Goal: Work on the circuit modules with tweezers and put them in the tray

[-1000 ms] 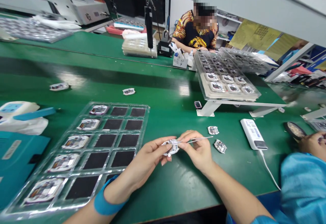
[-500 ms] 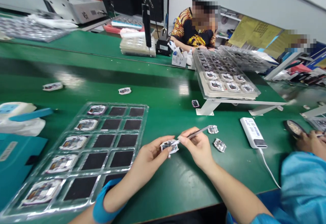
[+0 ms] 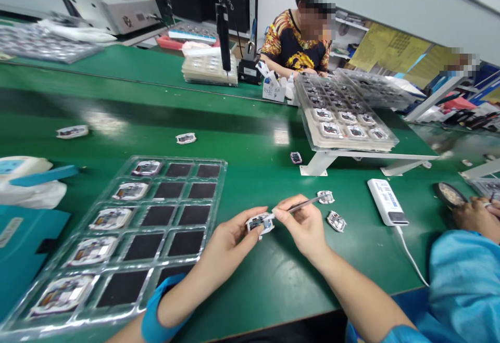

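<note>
Between the thumb and fingers of my left hand [image 3: 238, 233] is a small white-framed electronic housing [image 3: 260, 223] with circuit parts inside, tilted toward me. My right hand [image 3: 302, 226] pinches slim metal tweezers [image 3: 302, 204], whose back end sticks out past the fingers to the right. Their tip is at the housing's upper right edge, too small to make out clearly. Just right of my right hand, two similar housings lie on the green surface, one upper [image 3: 325, 197] and one lower [image 3: 336, 221]. A blue band circles my left wrist.
A clear compartment tray [image 3: 164, 252] on the left holds several housings in its left column. Stacked trays [image 3: 351, 142] stand on a white raised stand [image 3: 318, 164]. Right are a white corded device [image 3: 386, 202] and a co-worker's blue sleeve [image 3: 464, 275]. Another person sits opposite.
The loose housings farther back on the green surface have shifted left. The view has moved slightly. Both my hands stay at the held housing, with the tweezers tilted a little lower.
</note>
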{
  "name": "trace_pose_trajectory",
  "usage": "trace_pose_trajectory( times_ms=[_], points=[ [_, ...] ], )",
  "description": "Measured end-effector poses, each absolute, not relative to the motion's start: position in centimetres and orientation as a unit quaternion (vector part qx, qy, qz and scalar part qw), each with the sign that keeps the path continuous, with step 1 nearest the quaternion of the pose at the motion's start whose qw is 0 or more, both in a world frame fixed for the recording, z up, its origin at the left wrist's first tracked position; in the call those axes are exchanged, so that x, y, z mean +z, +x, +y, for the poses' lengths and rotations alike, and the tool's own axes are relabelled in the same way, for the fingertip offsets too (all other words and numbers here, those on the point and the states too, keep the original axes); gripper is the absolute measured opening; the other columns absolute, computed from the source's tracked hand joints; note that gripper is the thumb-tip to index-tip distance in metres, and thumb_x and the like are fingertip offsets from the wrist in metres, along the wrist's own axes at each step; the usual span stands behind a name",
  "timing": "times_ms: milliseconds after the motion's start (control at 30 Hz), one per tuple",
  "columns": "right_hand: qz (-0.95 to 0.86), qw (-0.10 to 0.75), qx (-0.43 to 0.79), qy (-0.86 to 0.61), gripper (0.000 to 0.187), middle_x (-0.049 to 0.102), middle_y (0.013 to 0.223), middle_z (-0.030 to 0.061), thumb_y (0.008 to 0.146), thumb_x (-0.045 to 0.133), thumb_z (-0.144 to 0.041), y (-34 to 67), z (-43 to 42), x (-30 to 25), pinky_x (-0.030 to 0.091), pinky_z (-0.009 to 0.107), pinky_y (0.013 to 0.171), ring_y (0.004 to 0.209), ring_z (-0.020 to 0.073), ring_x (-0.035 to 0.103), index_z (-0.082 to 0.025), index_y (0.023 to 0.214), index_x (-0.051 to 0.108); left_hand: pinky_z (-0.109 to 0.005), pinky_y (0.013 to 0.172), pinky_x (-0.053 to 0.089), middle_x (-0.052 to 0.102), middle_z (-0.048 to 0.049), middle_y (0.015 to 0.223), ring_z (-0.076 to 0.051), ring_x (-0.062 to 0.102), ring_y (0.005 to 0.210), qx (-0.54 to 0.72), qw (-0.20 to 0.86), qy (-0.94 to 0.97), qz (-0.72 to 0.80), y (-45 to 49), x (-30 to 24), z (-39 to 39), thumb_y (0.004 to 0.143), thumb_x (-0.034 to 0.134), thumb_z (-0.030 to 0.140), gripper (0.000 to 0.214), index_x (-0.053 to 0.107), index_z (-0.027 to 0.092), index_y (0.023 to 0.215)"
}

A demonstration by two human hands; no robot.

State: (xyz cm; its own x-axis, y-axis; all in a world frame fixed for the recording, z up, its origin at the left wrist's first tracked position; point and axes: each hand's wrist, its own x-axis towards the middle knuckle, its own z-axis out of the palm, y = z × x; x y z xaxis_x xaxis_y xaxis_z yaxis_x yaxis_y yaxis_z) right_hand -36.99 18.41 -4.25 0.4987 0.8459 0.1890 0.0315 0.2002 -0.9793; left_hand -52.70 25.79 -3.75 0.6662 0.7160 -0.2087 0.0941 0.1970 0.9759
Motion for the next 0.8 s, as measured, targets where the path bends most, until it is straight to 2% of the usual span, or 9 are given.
trace_pose_trajectory(
  times_ms=[167, 400, 567, 700, 800],
  points=[
    [-0.432, 0.659, 0.286, -0.545, 0.011, 0.073, 0.078, 0.0025, 0.083, 0.075, -0.029, -37.01, 18.28, -4.12, 0.057, 0.032, 0.071, 0.075, 0.0187, 0.071, -0.022, 0.081, 0.067, -0.030, 0.067, 0.051, 0.077, -0.0078, 0.094, -0.022, 0.067, 0.078, 0.227, 0.694, 0.587, 0.348, -52.64, -3.50, 25.81, 0.073, 0.075, 0.034, 0.043, 0.070, 0.018, 0.112],
    [-0.457, 0.652, 0.263, -0.545, 0.008, 0.074, 0.078, 0.0028, 0.083, 0.075, -0.025, -37.26, 18.18, -3.66, 0.057, 0.033, 0.071, 0.075, 0.0196, 0.072, -0.023, 0.081, 0.067, -0.027, 0.057, 0.043, 0.071, -0.0029, 0.075, -0.017, 0.056, 0.062, 0.236, 0.684, 0.584, 0.369, -52.38, -2.94, 25.74, 0.077, 0.072, 0.040, 0.039, 0.072, 0.017, 0.108],
    [-0.446, 0.653, 0.265, -0.551, 0.010, 0.074, 0.078, 0.0032, 0.085, 0.073, -0.028, -37.69, 18.05, -3.85, 0.058, 0.033, 0.070, 0.075, 0.0197, 0.072, -0.022, 0.081, 0.066, -0.026, 0.055, 0.041, 0.068, -0.0014, 0.075, -0.015, 0.053, 0.060, 0.252, 0.680, 0.576, 0.378, -52.08, -3.38, 25.58, 0.077, 0.071, 0.047, 0.040, 0.070, 0.017, 0.105],
    [-0.456, 0.653, 0.260, -0.545, 0.009, 0.074, 0.079, 0.0033, 0.085, 0.073, -0.027, -37.93, 17.90, -3.90, 0.057, 0.034, 0.071, 0.074, 0.0195, 0.072, -0.022, 0.081, 0.066, -0.025, 0.052, 0.037, 0.060, 0.0033, 0.064, -0.013, 0.048, 0.054, 0.250, 0.680, 0.574, 0.383, -52.03, -3.46, 25.55, 0.077, 0.071, 0.050, 0.041, 0.066, 0.017, 0.103],
    [-0.456, 0.659, 0.250, -0.543, 0.008, 0.074, 0.081, 0.0037, 0.085, 0.073, -0.027, -37.83, 17.95, -3.88, 0.057, 0.034, 0.073, 0.077, 0.0196, 0.071, -0.023, 0.083, 0.067, -0.025, 0.055, 0.039, 0.061, 0.0023, 0.069, -0.013, 0.051, 0.058, 0.242, 0.701, 0.550, 0.385, -52.20, -3.48, 25.62, 0.077, 0.072, 0.050, 0.042, 0.066, 0.018, 0.104]
  ],
)
